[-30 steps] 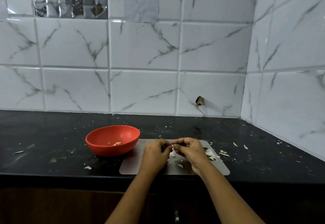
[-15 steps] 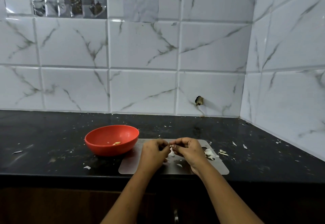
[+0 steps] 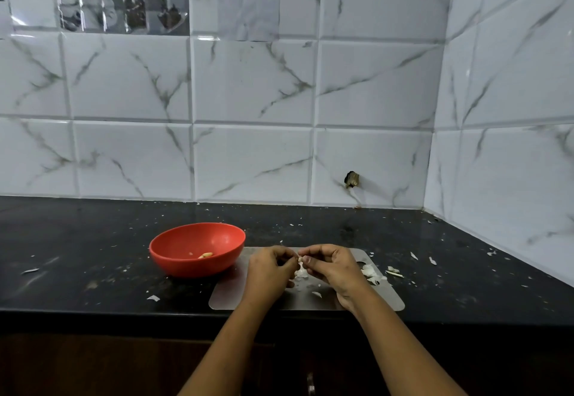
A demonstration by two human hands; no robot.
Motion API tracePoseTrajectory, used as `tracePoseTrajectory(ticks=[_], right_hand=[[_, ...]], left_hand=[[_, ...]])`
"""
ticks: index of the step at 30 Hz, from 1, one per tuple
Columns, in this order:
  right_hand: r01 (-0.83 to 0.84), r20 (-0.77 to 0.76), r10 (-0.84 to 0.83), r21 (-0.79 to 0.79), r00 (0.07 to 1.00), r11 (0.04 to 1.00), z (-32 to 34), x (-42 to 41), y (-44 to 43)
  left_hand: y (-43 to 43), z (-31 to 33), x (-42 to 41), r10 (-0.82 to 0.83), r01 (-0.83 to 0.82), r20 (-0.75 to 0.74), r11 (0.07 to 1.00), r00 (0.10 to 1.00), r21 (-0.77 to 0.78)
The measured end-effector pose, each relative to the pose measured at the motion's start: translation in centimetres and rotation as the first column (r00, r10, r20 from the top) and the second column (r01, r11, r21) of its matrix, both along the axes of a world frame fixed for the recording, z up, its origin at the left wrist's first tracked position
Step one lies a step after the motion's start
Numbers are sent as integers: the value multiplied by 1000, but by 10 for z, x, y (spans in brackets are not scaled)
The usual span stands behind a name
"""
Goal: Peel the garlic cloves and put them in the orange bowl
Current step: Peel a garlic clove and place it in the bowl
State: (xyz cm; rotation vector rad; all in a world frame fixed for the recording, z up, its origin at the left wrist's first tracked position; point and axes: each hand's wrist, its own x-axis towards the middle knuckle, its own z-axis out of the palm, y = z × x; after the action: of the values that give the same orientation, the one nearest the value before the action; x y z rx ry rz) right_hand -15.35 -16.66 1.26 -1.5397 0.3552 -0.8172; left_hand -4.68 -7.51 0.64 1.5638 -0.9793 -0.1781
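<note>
Garlic clove (image 3: pixel 300 260) is pinched between left hand (image 3: pixel 271 266) and right hand (image 3: pixel 334 266) over a grey board (image 3: pixel 385 298). Beside it, the orange bowl (image 3: pixel 174 260) holds one peeled clove (image 3: pixel 206 254). Dark surface (image 3: pixel 77 240) lies open leftward.

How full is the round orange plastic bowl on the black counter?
Nearly empty. The round orange plastic bowl stands upright, its inside mostly bare, holding one pale peeled garlic clove near the bottom.

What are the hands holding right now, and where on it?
A garlic clove, pinched between the fingertips of left hand and right hand above the cutting board; which part cannot be told.
</note>
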Motion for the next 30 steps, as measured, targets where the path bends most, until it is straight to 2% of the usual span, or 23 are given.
tracePoseTrajectory(ticks=[11,18,21,25,28,30], right_hand=[[-2,3,2,8,1000,1000,0,-1,-4],[-7,-22,7,5,1000,1000,1,0,-4],[42,-29,-47,-133,998,990,-2,2,-2],[110,-55,-138,-359,989,927,-7,6,3],[165,-16,-189,-417,982,894,-6,6,4],[166,7,-178,-403,984,900,-6,6,5]], left_hand=[[2,2,-1,-67,65,-70,997,995,-30],[2,2,0,-39,33,-111,998,993,-55],[-1,1,1,39,-45,-103,997,994,-56],[-2,1,2,34,-39,-118,998,992,-42],[-1,1,2,-12,6,-159,999,987,-42],[0,2,2,-45,34,-202,998,978,-55]])
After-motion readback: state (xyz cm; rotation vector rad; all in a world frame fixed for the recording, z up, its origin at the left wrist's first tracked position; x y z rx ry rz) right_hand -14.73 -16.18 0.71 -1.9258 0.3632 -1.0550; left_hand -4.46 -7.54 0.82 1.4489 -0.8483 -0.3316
